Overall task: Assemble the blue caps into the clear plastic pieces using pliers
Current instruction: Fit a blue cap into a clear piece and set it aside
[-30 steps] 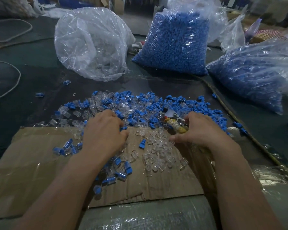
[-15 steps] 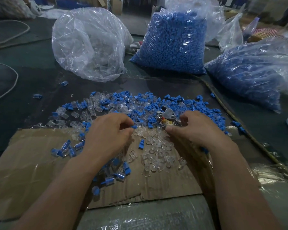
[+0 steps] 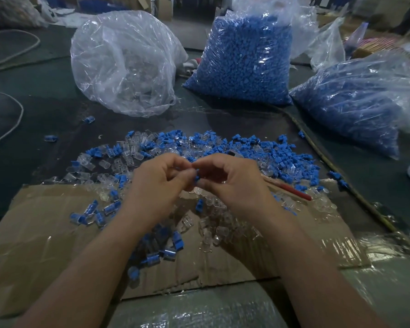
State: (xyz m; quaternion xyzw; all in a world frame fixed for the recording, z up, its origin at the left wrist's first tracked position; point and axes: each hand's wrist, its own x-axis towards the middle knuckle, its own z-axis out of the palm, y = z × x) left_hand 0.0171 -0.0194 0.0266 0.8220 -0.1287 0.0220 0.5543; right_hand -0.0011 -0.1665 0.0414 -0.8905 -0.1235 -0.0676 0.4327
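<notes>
Both hands are up over the stock with fingertips meeting. The left hand (image 3: 159,185) and right hand (image 3: 232,183) are each curled in a pinch on the same blue cap (image 3: 197,178), which sits right between them, held off the counter (image 3: 45,110). There may be a clear piece inside the right fingers too; too glassy and too hidden to confirm.

My read of the step: seating the cap by hand ahead of the squeeze.

Pliers (image 3: 294,191): only a red handle shows, lying on the parts just right of the right wrist; neither hand is on it; the head is not readable.

Stock: the loose pile (image 3: 223,143) of caps and clear pieces is just beyond the hands; assembled units (image 3: 97,213) lie on the cardboard (image 3: 33,233) to the left; the clear bag (image 3: 126,67) and two blue bags (image 3: 244,60) are behind, well apart.

Risks from here:
- Cap starts crooked, since it is a tiny part in a fingertip-only hold on slick plastic; the pliers would then jam or crack it rather than seat it.
- Cap slips out; it lands in a mixed heap directly below and costs time to find again.
- A half-seated unit gets put down among the finished ones; loose clear pieces lie touching them near the wrists, so a bad one is easy to miss in this dim light.
- Reaching for the handle unseen; it is part buried, so lifting it would scatter stock towards the counter edge.
</notes>
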